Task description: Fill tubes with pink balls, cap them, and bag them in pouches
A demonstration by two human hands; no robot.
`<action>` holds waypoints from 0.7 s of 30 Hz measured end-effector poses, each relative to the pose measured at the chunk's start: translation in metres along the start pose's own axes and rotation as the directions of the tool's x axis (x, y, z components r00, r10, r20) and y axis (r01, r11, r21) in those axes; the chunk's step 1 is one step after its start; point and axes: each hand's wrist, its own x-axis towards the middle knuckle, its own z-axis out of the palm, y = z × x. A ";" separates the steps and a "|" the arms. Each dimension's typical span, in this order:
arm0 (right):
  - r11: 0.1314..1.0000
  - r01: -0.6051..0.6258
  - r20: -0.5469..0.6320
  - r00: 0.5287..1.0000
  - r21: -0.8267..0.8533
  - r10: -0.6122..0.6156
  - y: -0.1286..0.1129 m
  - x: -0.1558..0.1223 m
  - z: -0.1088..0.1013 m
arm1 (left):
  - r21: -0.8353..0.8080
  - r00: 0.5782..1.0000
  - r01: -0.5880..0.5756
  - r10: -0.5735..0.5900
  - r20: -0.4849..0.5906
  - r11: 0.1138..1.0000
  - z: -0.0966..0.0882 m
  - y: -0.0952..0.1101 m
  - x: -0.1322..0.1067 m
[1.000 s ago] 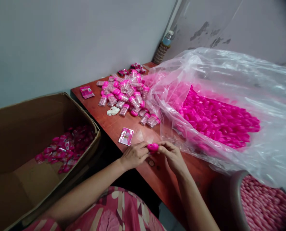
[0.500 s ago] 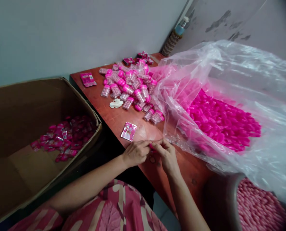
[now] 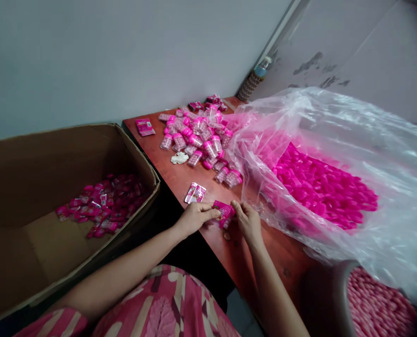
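My left hand and my right hand meet over the near edge of a reddish wooden table. Between their fingertips they pinch a small pink packet, the left hand on its left side and the right hand on its right. A similar silver and pink sachet lies flat on the table just beyond my left hand. What lies under the packet is hidden by my fingers.
A pile of small clear bottles with pink caps sits further back. A big clear plastic bag of pink caps fills the right. An open cardboard box with pink packets stands at left. A tub of pink pieces is at lower right.
A second ago my hands held a pink cap between them; now a flat pink packet shows between the fingertips. The hands stayed close together at the table's near edge while the view shifted.
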 end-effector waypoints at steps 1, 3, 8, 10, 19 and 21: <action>0.999 0.020 -0.023 1.000 -0.035 -0.021 0.000 0.001 0.000 | -0.110 0.996 0.086 -0.087 -0.010 0.990 -0.002 0.001 -0.001; 0.997 0.049 -0.091 0.994 -0.059 -0.055 -0.002 -0.002 -0.002 | -0.285 0.978 0.200 -0.210 -0.005 0.937 -0.004 0.002 -0.002; 0.953 0.025 0.019 0.999 0.302 -0.032 -0.025 -0.022 -0.005 | -0.456 0.961 0.257 -0.277 0.025 0.852 0.001 0.001 -0.003; 0.903 -0.039 0.130 0.991 0.429 -0.019 -0.033 -0.028 -0.004 | -0.486 0.956 0.279 -0.288 0.058 0.828 0.004 0.002 -0.004; 0.997 -0.049 -0.086 0.995 -0.054 0.045 -0.006 -0.047 -0.016 | -0.672 0.916 0.203 -0.380 -0.126 0.712 -0.008 0.006 -0.012; 0.980 -0.046 -0.085 0.996 -0.192 0.031 -0.006 -0.053 -0.015 | -0.683 0.904 0.173 -0.390 -0.177 0.710 -0.010 0.007 -0.014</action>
